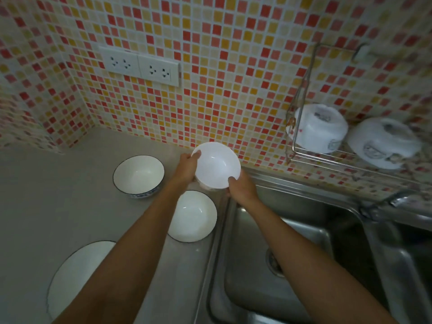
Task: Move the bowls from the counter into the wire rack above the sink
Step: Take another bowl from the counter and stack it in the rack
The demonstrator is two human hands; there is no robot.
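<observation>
Both my hands hold one white bowl point(217, 166) above the counter's right edge, its opening facing me. My left hand point(187, 168) grips its left rim; my right hand point(240, 187) grips its lower right rim. On the grey counter point(58, 195) stand a blue-rimmed bowl point(139, 176) and a dark-rimmed white bowl point(192, 216), partly behind my left forearm. A larger white dish point(72, 277) lies at the front left. The wire rack point(327, 155) hangs on the tiled wall at the right, with two white bowls upside down in it point(320, 128) point(383, 142).
A steel double sink point(292, 242) fills the lower right, with a drain point(274, 263) and a tap point(383, 204) at its back edge. Two double wall sockets point(140, 66) sit on the mosaic tiles above the counter. The tiled walls meet in a corner at the left.
</observation>
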